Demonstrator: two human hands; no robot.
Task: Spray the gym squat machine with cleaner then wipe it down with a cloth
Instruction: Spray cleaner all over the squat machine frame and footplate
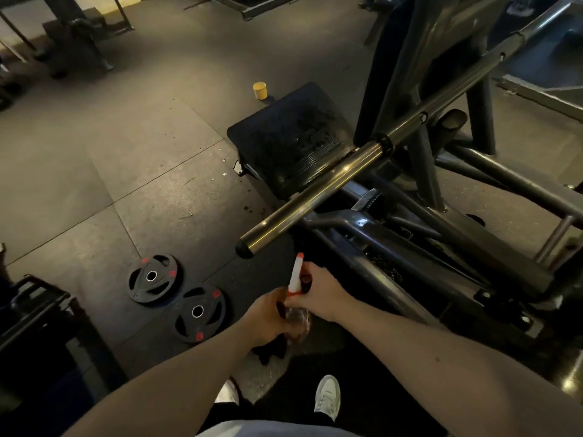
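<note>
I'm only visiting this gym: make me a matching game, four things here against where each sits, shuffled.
1 spray bottle; 2 yellow cup; 3 weight plates; 4 steel bar
A lying flat on the floor; B jutting from the squat machine; C gripped by left hand and right hand; D upright beyond the black footplate
Pairs: 1-C, 2-D, 3-A, 4-B
</note>
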